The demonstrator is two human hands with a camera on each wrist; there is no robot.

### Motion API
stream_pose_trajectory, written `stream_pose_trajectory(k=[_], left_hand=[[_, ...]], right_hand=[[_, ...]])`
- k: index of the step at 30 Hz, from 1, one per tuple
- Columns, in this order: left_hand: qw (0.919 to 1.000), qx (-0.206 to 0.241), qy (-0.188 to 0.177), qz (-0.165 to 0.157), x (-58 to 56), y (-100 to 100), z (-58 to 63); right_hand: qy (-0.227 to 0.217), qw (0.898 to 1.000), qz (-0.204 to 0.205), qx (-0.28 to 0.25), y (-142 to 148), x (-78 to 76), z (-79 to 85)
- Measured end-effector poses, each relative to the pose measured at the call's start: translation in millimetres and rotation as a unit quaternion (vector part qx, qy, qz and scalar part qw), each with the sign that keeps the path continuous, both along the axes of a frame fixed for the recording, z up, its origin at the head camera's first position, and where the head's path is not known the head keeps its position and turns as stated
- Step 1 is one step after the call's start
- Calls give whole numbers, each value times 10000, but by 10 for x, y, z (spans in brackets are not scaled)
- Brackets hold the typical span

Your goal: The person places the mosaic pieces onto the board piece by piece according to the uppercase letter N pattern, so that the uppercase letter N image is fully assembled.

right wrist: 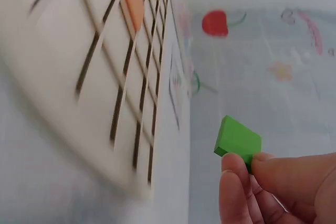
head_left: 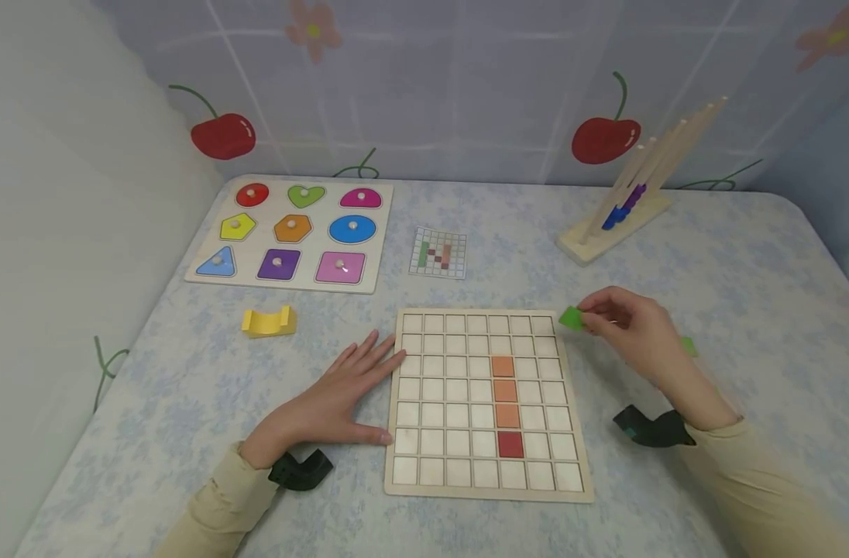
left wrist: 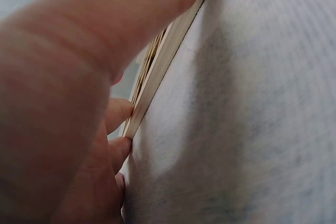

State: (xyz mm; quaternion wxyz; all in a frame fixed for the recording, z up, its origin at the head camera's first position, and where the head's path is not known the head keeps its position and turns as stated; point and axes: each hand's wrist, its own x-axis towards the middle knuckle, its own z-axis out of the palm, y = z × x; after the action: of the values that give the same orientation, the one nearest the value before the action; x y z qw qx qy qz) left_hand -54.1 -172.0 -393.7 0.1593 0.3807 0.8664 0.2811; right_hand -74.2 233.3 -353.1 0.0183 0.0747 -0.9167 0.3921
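Observation:
A square wooden grid board [head_left: 466,496] lies in front of me, with three orange tiles [head_left: 505,391] and one red tile [head_left: 510,445] in one column. My left hand [head_left: 334,399] rests at the board's left edge, fingers spread and fairly straight, fingertips on the rim; the left wrist view shows the fingers against the wooden side. Off the board's upper right corner, my right hand [head_left: 630,329] pinches a green square tile [right wrist: 239,139] between thumb and fingers. Another green piece [head_left: 689,346] shows partly behind the right wrist.
A small pattern card [head_left: 438,253] lies beyond the board. At the back left is a knobbed shape puzzle [head_left: 386,232], with a yellow curved block [head_left: 269,322] below it. A wooden stand with upright rods [head_left: 578,249] and blue and purple beads stands at the back right.

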Motion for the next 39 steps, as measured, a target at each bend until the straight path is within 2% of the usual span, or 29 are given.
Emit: stream_pose_trajectory(k=[3, 6, 10, 13, 18, 28, 34, 39], left_hand=[[10000, 31, -12, -3, 1, -3, -7], [10000, 35, -18, -19, 0, -5, -20], [10000, 1, -32, -17, -2, 1, -27], [10000, -12, -35, -5, -4, 3, -23], [10000, -50, -30, 2, -5, 0, -23], [10000, -8, 17, -3, -7, -6, -25], [10000, -13, 19, -11, -5, -9, -29], [10000, 1, -26, -13, -2, -6, -26]], right_hand=[[-254, 9945, 630, -799, -406, -19, 34], [-511, 9849, 1123, -1217, -794, -22, -19], [-654, 9796, 1528, -1132, -1176, -43, -108], [-705, 9770, 1740, -1011, -1320, -83, -157], [-660, 9770, 1909, -677, -1396, -124, -189], [-543, 9731, 2236, -114, -1435, -100, -136], [-373, 9753, 2175, -46, -1365, -83, -77], [-238, 9825, 1820, -304, -1087, -69, 41]])
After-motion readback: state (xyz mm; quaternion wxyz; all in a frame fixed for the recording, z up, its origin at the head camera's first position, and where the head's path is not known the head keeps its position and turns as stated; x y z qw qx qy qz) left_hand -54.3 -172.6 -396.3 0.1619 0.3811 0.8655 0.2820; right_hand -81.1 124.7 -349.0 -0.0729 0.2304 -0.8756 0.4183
